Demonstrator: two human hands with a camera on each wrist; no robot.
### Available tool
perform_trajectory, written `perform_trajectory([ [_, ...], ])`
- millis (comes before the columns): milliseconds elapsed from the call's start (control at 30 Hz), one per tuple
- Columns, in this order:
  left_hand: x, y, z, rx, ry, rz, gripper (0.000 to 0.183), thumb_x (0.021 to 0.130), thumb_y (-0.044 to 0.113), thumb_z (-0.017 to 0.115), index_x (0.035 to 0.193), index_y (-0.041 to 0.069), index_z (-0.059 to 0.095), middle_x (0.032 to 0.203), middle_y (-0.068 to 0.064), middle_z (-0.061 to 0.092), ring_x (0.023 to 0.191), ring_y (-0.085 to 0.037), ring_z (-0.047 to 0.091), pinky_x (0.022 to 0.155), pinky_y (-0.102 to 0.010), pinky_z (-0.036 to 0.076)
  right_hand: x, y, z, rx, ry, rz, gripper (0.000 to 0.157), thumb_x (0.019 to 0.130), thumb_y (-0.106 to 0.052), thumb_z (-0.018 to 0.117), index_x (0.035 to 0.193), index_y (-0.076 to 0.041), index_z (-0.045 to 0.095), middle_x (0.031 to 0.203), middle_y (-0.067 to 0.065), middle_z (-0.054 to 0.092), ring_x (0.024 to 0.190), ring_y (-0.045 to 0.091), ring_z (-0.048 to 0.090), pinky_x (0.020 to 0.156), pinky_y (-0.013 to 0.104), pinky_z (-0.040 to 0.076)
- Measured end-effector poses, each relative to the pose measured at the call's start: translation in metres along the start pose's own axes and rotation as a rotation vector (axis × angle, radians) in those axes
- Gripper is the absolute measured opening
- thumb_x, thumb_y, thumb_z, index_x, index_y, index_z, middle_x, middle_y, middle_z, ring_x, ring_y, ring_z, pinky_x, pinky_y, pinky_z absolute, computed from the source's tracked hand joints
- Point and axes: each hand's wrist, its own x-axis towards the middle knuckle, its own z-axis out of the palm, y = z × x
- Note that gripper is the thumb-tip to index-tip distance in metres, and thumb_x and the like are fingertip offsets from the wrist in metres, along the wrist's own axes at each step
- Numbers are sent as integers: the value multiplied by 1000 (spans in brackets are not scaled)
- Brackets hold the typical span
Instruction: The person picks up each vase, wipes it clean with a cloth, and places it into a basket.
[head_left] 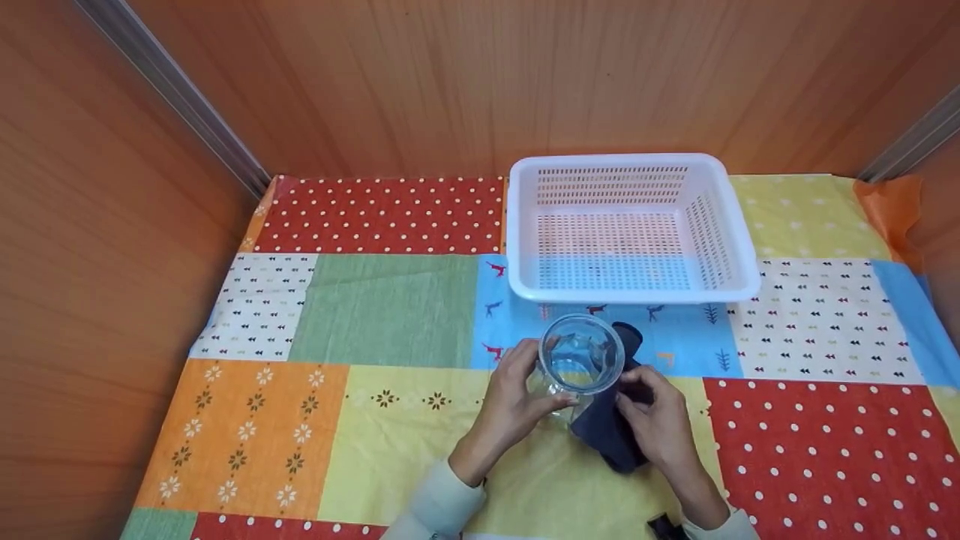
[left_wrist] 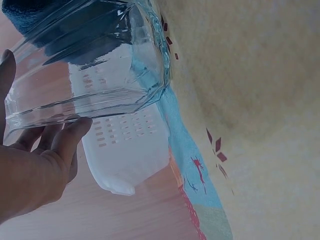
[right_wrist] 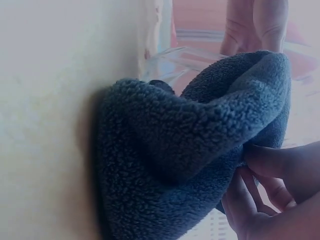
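Observation:
A clear glass jar [head_left: 576,358] with an open round mouth is held up over the yellow patch of the cloth. My left hand [head_left: 512,397] grips it from the left, thumb on the near side; the left wrist view shows the fingers along the faceted glass [left_wrist: 100,100]. On the jar's right side, my right hand [head_left: 658,416] pinches a dark blue-grey fluffy towel [right_wrist: 170,145] between thumb and fingers. The towel [head_left: 611,435] lies against the glass and its lower end hangs down. Part of the jar is hidden behind it in the right wrist view.
Behind the jar stands a white perforated plastic basket [head_left: 634,292], with nothing seen inside. A patchwork-print tablecloth [head_left: 390,315] covers the table. Wood-look panels [head_left: 450,90] rise at the back and sides. A small black object [head_left: 664,526] lies by the right wrist.

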Motion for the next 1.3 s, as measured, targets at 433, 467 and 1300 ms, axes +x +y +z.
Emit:
perform_trajectory([
  [433,0,1,-1,21,6,25,69,72,19,97,133,11,67,125,-4,68,117,-22,59,98,-40,54,-1,-21,-5,84,6,-34,19,90,18,68,102,3,70,107,13,68,95,11,66,81,18,57],
  [467,0,1,-1,22,6,24,69,71,19,97,133,10,67,125,-4,69,117,-22,60,98,-40,54,-1,-23,-5,87,9,-48,20,90,19,67,102,2,70,106,12,67,95,11,65,81,18,58],
  [1300,0,1,0,39,1,7,67,73,17,97,132,10,66,123,-3,68,115,-21,59,97,-38,55,-2,10,3,13,12,-103,22,88,19,71,97,-1,70,104,9,66,96,9,62,79,22,60],
])
